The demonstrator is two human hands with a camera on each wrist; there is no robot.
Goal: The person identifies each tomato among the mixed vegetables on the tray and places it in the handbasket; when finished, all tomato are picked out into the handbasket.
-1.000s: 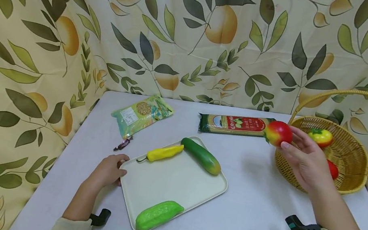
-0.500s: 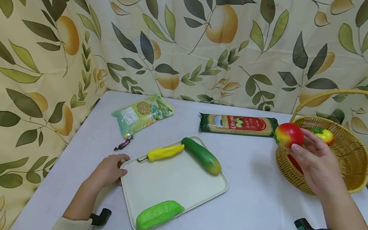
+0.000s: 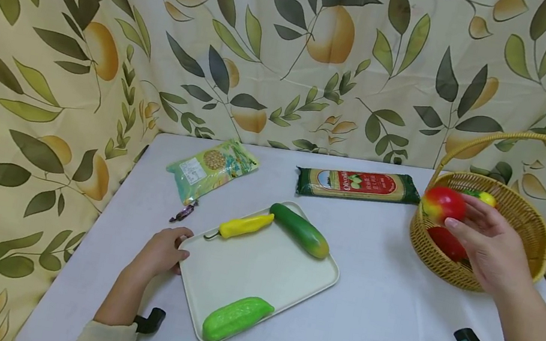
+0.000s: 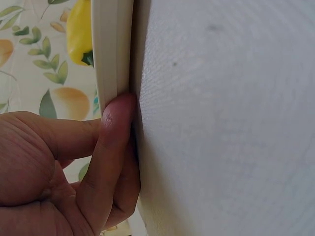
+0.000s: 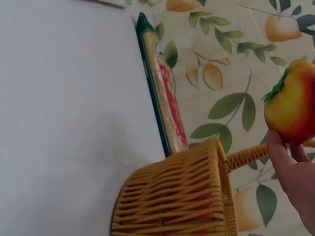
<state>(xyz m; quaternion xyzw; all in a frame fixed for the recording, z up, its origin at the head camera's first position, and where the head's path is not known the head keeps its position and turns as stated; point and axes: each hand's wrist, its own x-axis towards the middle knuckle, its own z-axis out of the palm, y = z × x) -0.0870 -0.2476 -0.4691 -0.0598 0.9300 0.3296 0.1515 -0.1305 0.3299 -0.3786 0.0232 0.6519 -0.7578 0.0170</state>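
Note:
My left hand [image 3: 162,251] pinches the left edge of a pale tray [image 3: 251,264], thumb above and fingers beneath, as the left wrist view shows. On the tray lie a yellow pepper [image 3: 245,226], a dark green cucumber-like vegetable [image 3: 299,231] and a bumpy light green gourd [image 3: 237,319]. Over the near left rim of a wicker basket [image 3: 532,253], my right hand [image 3: 500,250] holds a round red-and-yellow fruit [image 5: 293,105] with a green leafy top. Inside the basket are a red fruit [image 3: 448,243] and a yellow-green one [image 3: 487,198], partly hidden by the hand.
A green-and-gold packet with a red label [image 3: 358,185] lies at the back, its end close to the basket. A green-yellow bag [image 3: 211,170] and a small purple wrapped candy [image 3: 184,211] lie at left. A patterned curtain [image 3: 284,105] hangs behind the table. The basket's handle [image 3: 536,136] arches high.
My right hand has moved right with the round fruit, from beside the basket to over its rim. The left hand and tray stay in place.

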